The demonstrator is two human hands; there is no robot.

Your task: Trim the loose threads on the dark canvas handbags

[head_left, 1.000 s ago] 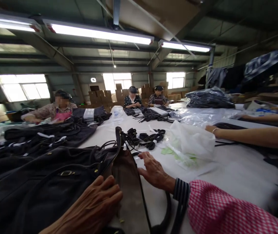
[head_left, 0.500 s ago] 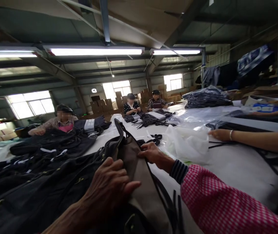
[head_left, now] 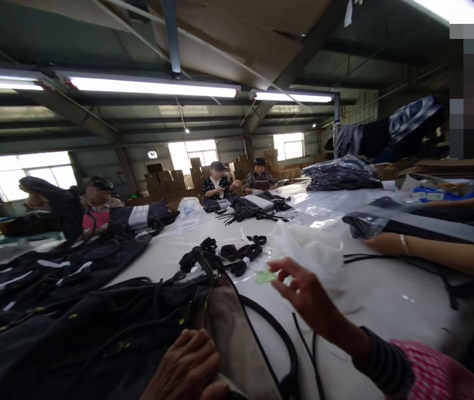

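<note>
My left hand (head_left: 187, 366) lies at the bottom edge, fingers curled down on a black bag (head_left: 107, 333) next to its brown lining (head_left: 237, 344). My right hand (head_left: 303, 291) hovers above the white table (head_left: 387, 300) with fingers apart and nothing in it, close to a small green slip (head_left: 265, 276) and a white plastic bag (head_left: 309, 250). A black strap (head_left: 270, 328) loops from the bag under my right wrist. My sleeve is pink check with a striped cuff.
Rolled black straps (head_left: 228, 253) lie beyond the bag. More black bags (head_left: 54, 266) are heaped at left. A co-worker's arm (head_left: 428, 253) reaches in from the right. Three people sit at the far end; packed stacks (head_left: 341, 173) and cartons stand behind.
My right hand let go of the bag's edge and moved right and up, opening. My left hand slid down toward the bottom edge. The bag's upright flap has dropped flat.
</note>
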